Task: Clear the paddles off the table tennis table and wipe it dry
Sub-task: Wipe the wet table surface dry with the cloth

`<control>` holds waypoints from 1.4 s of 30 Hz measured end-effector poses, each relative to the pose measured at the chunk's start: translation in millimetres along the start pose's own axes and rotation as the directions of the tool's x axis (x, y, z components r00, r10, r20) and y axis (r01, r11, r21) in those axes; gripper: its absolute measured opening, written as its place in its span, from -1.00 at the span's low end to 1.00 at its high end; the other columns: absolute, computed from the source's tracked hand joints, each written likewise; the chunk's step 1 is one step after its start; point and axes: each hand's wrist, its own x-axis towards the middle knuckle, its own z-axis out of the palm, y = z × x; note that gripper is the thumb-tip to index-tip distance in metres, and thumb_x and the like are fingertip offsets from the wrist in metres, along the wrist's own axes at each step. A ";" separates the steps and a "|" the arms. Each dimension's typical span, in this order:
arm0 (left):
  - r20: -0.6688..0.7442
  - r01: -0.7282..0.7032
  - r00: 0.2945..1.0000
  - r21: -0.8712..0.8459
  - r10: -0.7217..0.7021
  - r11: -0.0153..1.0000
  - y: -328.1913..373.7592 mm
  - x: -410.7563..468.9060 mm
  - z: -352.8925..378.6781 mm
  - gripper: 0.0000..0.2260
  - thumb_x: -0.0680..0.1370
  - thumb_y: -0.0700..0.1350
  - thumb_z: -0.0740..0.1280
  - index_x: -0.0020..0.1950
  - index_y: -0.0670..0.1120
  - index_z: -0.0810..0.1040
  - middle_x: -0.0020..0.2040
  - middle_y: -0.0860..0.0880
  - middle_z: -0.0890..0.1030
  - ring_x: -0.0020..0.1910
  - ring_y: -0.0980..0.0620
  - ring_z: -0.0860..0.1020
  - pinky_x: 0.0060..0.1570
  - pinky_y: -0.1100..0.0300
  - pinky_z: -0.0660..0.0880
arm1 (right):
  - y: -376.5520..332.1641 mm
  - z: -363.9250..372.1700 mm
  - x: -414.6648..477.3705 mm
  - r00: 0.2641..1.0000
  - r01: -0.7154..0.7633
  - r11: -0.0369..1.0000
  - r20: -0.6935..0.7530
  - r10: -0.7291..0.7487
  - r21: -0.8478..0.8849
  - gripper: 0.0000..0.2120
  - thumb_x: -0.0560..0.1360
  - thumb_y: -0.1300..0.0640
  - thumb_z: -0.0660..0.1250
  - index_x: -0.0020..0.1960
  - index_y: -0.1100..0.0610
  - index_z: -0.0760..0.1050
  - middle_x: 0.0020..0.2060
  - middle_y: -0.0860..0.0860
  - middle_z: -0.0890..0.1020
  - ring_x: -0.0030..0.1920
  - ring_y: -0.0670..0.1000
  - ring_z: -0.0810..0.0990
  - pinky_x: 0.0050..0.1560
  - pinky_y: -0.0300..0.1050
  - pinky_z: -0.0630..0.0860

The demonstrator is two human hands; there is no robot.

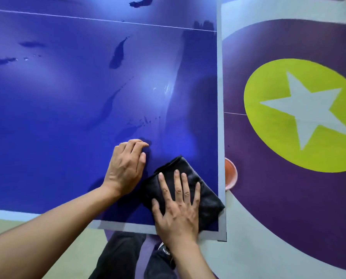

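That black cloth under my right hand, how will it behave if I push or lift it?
Probably floppy: the black cloth lies folded in soft layers. It likely slides easily, since the table looks glossy and wet-streaked. Likely light, flattening under the right hand.

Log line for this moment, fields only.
step: wiping | right hand: flat on black cloth, table's near right corner | left hand: resting on table | wet streaks: present ahead
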 end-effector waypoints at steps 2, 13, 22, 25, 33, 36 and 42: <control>-0.042 0.007 0.999 -0.007 -0.007 1.000 -7.2 21.4 -0.1 -0.69 0.65 -0.08 0.08 0.24 -0.11 0.54 0.20 -0.04 0.56 0.06 -0.12 0.49 0.14 -0.02 0.38 | -5.2 1.7 21.4 1.000 -0.025 1.000 -0.002 0.025 -0.012 -0.34 0.60 -0.28 0.13 0.64 -0.20 0.03 0.65 0.04 0.04 0.65 0.05 -0.02 0.58 0.33 -0.05; -0.036 0.063 0.998 0.095 -0.060 0.994 -137.8 188.2 -17.5 -0.62 0.65 -0.05 0.09 0.39 -0.16 0.47 0.41 -0.18 0.45 0.36 -0.23 0.39 0.35 -0.07 0.28 | -13.5 4.1 254.2 0.963 -0.252 0.966 -0.114 0.245 -0.050 -0.35 0.60 -0.26 0.06 0.65 -0.17 0.04 0.65 0.05 0.04 0.65 0.07 -0.04 0.58 0.33 -0.12; -0.065 0.203 0.978 0.062 -0.199 0.977 -204.5 223.4 -11.5 -0.57 0.66 -0.03 0.06 0.48 -0.14 0.39 0.51 -0.21 0.33 0.48 -0.28 0.29 0.51 -0.10 0.13 | 28.5 -20.9 501.0 0.946 -0.316 0.943 -0.106 0.305 -0.105 -0.38 0.61 -0.30 -0.04 0.64 -0.22 0.01 0.65 0.04 0.07 0.64 0.05 -0.02 0.59 0.27 -0.21; -0.067 0.201 0.978 0.054 -0.197 0.978 -204.7 221.0 -12.1 -0.57 0.65 -0.06 0.07 0.49 -0.15 0.39 0.52 -0.20 0.32 0.50 -0.28 0.27 0.53 -0.10 0.13 | 39.4 -30.4 563.1 0.936 -0.347 0.934 -0.094 0.338 -0.091 -0.38 0.61 -0.30 -0.05 0.64 -0.23 0.00 0.65 0.03 0.05 0.64 0.03 -0.05 0.58 0.26 -0.22; -0.075 0.199 0.978 0.087 -0.193 0.976 -205.5 218.1 -10.6 -0.57 0.64 -0.04 0.08 0.49 -0.12 0.37 0.52 -0.18 0.31 0.50 -0.26 0.26 0.52 -0.11 0.12 | 54.1 -45.4 623.5 0.942 -0.335 0.932 -0.027 0.335 -0.141 -0.38 0.63 -0.29 -0.10 0.65 -0.19 -0.08 0.66 0.06 -0.05 0.65 0.05 -0.12 0.57 0.30 -0.24; -0.076 0.201 0.978 0.087 -0.195 0.976 -204.8 216.4 -10.8 -0.58 0.65 -0.03 0.08 0.49 -0.10 0.37 0.52 -0.17 0.32 0.50 -0.24 0.26 0.52 -0.10 0.13 | 34.4 -39.6 590.6 0.966 -0.255 0.956 0.003 0.258 -0.143 -0.39 0.64 -0.28 -0.11 0.65 -0.19 -0.10 0.66 0.07 -0.07 0.65 0.05 -0.14 0.57 0.29 -0.27; -0.057 0.217 0.975 0.084 -0.213 0.973 -203.8 215.3 -12.1 -0.60 0.65 0.01 0.06 0.44 -0.08 0.39 0.50 -0.17 0.35 0.47 -0.25 0.30 0.48 -0.10 0.16 | -29.8 -13.7 464.3 0.999 -0.044 0.987 0.022 0.048 -0.156 -0.39 0.63 -0.29 -0.09 0.65 -0.20 -0.05 0.66 0.07 0.00 0.65 0.04 -0.09 0.58 0.28 -0.23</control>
